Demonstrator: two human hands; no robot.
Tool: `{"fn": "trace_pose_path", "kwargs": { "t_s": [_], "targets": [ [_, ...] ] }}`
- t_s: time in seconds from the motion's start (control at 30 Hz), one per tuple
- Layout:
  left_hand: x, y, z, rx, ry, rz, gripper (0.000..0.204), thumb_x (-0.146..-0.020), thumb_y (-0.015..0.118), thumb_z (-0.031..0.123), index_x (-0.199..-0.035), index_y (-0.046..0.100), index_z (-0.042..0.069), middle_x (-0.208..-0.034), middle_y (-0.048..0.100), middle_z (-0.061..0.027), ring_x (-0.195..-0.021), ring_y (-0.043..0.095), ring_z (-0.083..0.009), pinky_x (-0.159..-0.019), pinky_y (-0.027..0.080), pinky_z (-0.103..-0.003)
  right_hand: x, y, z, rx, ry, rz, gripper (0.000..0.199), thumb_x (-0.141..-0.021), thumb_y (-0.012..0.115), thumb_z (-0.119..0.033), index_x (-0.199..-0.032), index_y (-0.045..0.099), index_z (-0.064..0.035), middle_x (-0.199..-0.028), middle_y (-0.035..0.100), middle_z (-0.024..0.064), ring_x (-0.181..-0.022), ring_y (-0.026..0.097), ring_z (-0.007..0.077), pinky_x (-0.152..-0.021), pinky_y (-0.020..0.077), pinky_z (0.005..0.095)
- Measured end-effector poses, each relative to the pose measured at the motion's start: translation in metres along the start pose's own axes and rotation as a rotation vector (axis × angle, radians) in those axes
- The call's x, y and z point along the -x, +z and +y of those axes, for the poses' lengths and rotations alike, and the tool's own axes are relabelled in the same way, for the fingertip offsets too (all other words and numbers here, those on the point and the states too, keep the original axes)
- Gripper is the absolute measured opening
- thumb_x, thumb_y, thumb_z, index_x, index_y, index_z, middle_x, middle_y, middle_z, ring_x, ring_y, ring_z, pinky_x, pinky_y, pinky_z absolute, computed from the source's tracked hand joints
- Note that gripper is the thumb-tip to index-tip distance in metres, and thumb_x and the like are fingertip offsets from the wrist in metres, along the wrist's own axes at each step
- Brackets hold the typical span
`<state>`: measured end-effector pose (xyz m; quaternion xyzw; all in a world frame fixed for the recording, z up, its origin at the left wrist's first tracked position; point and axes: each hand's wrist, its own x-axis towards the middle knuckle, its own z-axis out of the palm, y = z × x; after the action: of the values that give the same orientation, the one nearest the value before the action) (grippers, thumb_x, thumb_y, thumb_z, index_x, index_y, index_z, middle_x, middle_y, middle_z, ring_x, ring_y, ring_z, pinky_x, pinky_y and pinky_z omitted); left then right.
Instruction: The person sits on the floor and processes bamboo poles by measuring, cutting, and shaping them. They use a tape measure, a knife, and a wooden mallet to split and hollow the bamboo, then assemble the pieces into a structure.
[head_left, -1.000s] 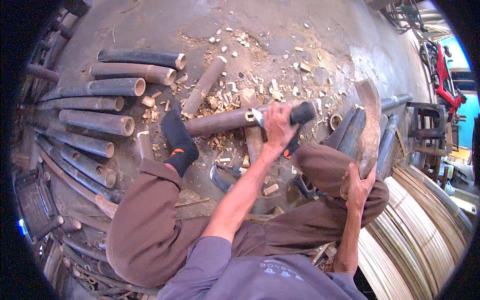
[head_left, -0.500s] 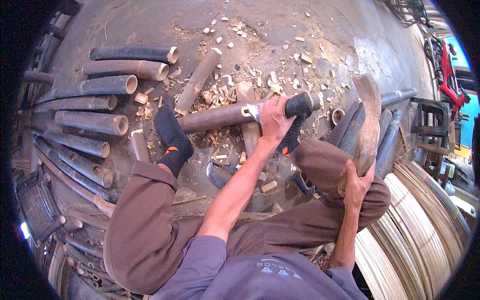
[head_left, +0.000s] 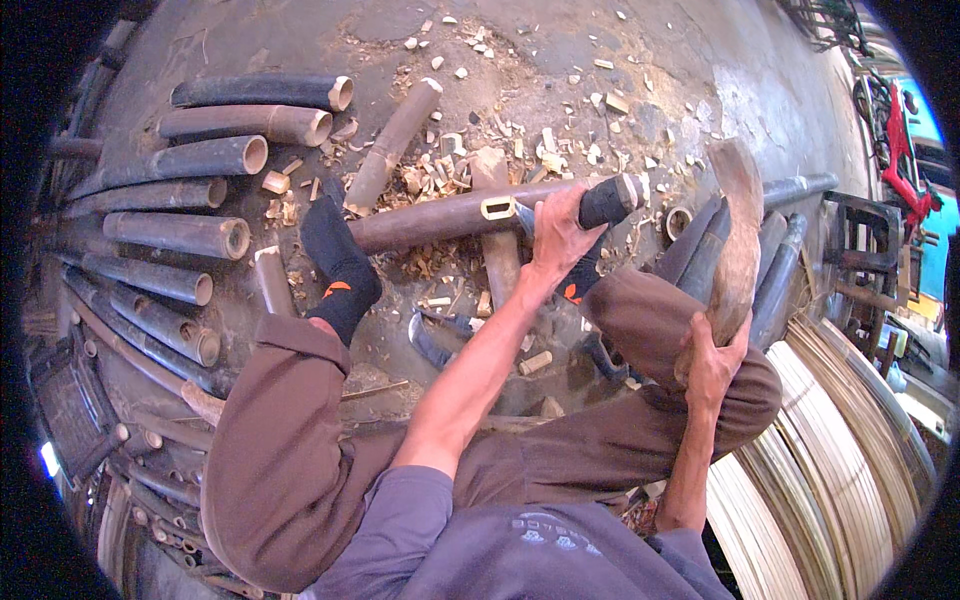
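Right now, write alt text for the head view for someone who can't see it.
A seated person's left hand holds a black-handled bladed tool beside a rectangular slot in a brown bamboo pole; the right hand holds a curved wooden club. Pale chips litter the floor, and cut bamboo lengths lie at left.

Pale slats [head_left: 822,440], red object [head_left: 894,152] beyond

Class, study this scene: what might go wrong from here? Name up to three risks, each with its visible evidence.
The wooden club in the right hand might miss the black-handled tool and strike the left hand gripping it.
The tool's blade, close to the hole in the bamboo pole, might slip towards the black-socked left foot.
That round pole, lying across a crosspiece, might roll.
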<state>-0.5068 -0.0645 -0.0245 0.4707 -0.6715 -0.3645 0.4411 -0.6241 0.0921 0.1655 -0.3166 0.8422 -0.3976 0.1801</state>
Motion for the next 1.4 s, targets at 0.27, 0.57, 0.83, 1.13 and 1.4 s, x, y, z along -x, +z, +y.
{"fn": "trace_pose_path", "kwargs": {
  "t_s": [0.27,0.57,0.83,1.13,1.4],
  "targets": [
    [-0.011,-0.017,-0.004,0.294,-0.146,-0.027,0.037,-0.065,0.077,0.016,-0.093,0.055,0.006,-0.085,0.061,-0.0175,-0.084,0.06,-0.0388,-0.068,0.047,-0.045,-0.006,0.021,-0.011,-0.207,-0.057,0.185,0.039,-0.086,0.069,-0.013,-0.116,0.05,0.0044,-0.091,0.059,0.008,-0.071,0.056,0.0137,-0.065,0.0485,0.029],
    [-0.007,-0.011,-0.007,0.114,-0.119,-0.022,0.038,-0.068,0.075,0.017,-0.096,0.053,0.006,-0.084,0.06,-0.017,-0.086,0.059,-0.0395,-0.071,0.043,-0.048,-0.013,0.081,0.013,-0.016,-0.129,-0.074,0.057,-0.077,0.072,-0.009,-0.126,0.048,0.0063,-0.116,0.058,0.0173,-0.103,0.056,0.0269,-0.095,0.0427,0.037],
    [0.004,-0.002,-0.02,0.076,-0.125,-0.081,0.047,-0.066,0.078,0.023,-0.105,0.054,0.01,-0.091,0.061,-0.0138,-0.092,0.058,-0.0375,-0.075,0.038,-0.049,0.0,0.114,0.043,-0.046,-0.115,-0.069,0.031,-0.082,0.066,-0.008,-0.11,0.056,0.0017,-0.102,0.06,0.0123,-0.09,0.055,0.0222,-0.086,0.0458,0.0371],
    [0.011,-0.004,-0.004,-0.063,-0.095,-0.112,0.047,-0.066,0.078,0.019,-0.107,0.057,0.012,-0.091,0.063,-0.0134,-0.092,0.06,-0.0353,-0.076,0.04,-0.046,0.022,0.132,0.085,-0.025,-0.048,0.15,0.05,-0.083,0.064,-0.012,-0.126,0.045,0.0018,-0.094,0.063,0.0114,-0.089,0.061,0.0221,-0.077,0.0487,0.0326],
    [-0.034,-0.101,0.034,0.457,-0.252,0.244,0.03,-0.08,0.071,0.014,-0.105,0.059,0.002,-0.086,0.067,-0.0062,-0.075,0.063,-0.0186,-0.069,0.05,-0.036,0.033,0.113,0.017,-0.205,0.125,-0.163,0.057,-0.079,0.067,-0.015,-0.128,0.044,0.0034,-0.112,0.061,0.0185,-0.103,0.059,0.0273,-0.092,0.0454,0.0365]
  ]
}}
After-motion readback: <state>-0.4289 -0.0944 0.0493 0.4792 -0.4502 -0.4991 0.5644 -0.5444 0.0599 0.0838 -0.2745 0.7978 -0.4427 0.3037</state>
